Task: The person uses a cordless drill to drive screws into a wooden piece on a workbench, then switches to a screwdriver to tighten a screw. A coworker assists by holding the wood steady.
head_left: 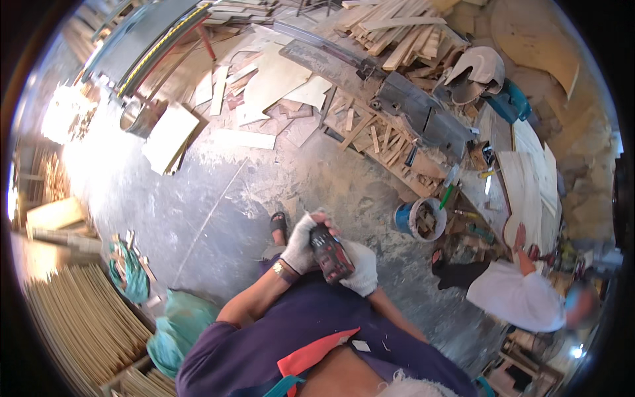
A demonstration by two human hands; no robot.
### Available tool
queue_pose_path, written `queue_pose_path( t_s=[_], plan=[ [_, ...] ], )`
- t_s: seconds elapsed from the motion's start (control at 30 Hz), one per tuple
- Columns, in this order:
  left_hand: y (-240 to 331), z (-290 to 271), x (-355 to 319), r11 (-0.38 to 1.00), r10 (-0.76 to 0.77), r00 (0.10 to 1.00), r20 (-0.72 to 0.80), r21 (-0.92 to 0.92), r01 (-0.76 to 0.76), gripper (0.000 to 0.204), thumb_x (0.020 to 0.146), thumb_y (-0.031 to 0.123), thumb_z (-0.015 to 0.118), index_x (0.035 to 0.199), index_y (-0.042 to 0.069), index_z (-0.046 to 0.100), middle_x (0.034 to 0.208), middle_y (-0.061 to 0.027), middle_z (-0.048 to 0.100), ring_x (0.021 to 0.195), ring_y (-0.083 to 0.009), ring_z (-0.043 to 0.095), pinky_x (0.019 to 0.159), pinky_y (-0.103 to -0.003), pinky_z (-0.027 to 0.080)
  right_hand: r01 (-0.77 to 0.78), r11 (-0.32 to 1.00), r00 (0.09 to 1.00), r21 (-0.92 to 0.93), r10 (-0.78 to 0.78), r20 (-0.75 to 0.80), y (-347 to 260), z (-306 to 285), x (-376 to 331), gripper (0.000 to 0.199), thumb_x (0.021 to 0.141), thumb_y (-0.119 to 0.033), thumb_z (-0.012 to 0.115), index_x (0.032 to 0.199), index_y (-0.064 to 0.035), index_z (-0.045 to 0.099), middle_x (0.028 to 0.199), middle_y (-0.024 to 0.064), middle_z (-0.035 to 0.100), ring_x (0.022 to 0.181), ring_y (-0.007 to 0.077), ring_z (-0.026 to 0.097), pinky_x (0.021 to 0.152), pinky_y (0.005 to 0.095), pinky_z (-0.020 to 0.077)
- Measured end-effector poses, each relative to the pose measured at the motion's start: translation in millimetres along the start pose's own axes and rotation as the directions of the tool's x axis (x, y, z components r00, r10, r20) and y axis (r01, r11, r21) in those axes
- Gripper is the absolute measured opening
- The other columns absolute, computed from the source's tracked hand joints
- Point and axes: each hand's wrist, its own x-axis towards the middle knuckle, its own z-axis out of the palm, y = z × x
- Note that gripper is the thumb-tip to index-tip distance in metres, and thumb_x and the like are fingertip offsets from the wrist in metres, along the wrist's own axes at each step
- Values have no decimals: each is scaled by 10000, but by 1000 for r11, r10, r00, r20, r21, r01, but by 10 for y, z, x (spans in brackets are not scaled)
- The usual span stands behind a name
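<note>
Daylight; blown-out glare upper left; fisheye bending, dark rim.

White knit gloves on left hand (301,248) and right hand (359,268). Gold wristwatch (279,268) just behind left glove. Dark purple short-sleeved shirt (291,337); dark sandal (278,223) beyond watch.

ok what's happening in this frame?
A person stands on a dusty workshop floor, holding a dark red-and-black power tool against the body with both gloved hands: left hand, right hand. Wood offcuts lie scattered ahead. Another person in a white shirt works at a bench to the right.
</note>
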Motion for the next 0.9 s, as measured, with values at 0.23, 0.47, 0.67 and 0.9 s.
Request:
queue_pose_path(
  t_s=[0.23,0.47,0.67,0.9],
  plan=[
    [1373,-314,-259,985,146,981,-129,-72,-156,532,1056,480,563,1376,71,448,1300,-172,610,1169,-356,634,987,-523,533,-372,146,877,917,379,295,-340,804,925,379,944,-152,686,1280,20,661,1110,140,741,992,266,726,873,390,585],
    [2137,-409,497,951,192,962,-194,280,-133,518,1069,452,535,1413,76,442,1436,-177,566,1280,-365,596,1035,-459,481,-482,715,812,506,582,-49,-203,657,1254,256,1020,-50,593,1242,58,663,1087,94,742,990,171,709,914,358,578],
    [2542,387,1577,804,297,952,70,520,-289,482,1075,398,497,1445,88,498,1449,-187,578,1286,-350,600,1026,-428,481,-386,837,665,389,544,-512,366,245,1702,323,827,-221,827,1061,-26,720,873,110,756,773,284,746,692,384,581],
    [2864,1570,2726,593,360,885,295,660,-461,348,1050,276,605,1304,41,573,1162,-95,682,1068,-225,657,930,-365,493,-521,840,649,154,507,-568,633,-416,2124,451,759,-260,854,1132,-37,732,927,127,764,838,291,759,760,390,602]
  ],
)
